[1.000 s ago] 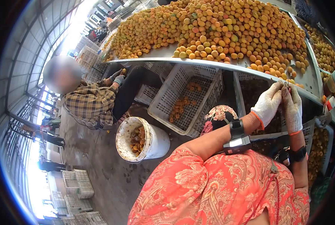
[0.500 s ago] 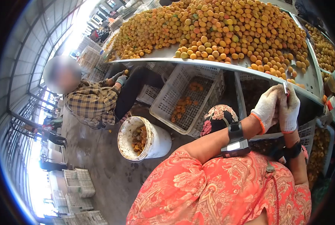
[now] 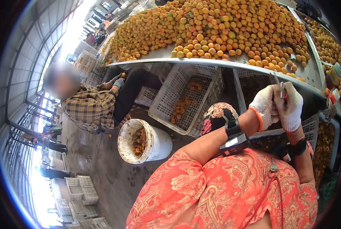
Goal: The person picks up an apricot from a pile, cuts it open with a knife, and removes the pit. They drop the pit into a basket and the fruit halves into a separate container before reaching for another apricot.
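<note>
My two hands, in white work gloves with orange cuffs, are close together in front of the fruit table's edge. My right hand (image 3: 291, 108) is closed around a small knife (image 3: 282, 90) that has some red near its grip and a thin metal tip pointing up. Beside it, my left hand (image 3: 265, 107) has its fingers curled in against the right hand. Whatever lies between the left fingers is hidden. Just beyond the hands, a large heap of orange-yellow apricots (image 3: 231, 32) covers the metal-edged table (image 3: 140, 61).
A white plastic crate (image 3: 161, 108) with some halved apricots stands below the table. Left of my knees is a white bucket (image 3: 159, 143) with apricot pieces. A co-worker in a checked shirt (image 3: 90, 108) sits at left. Jars (image 3: 334, 72) stand at the right edge.
My hands have come slightly apart and shifted a little left in view. The knife's thin tip now shows above them. The whole view has moved slightly.
</note>
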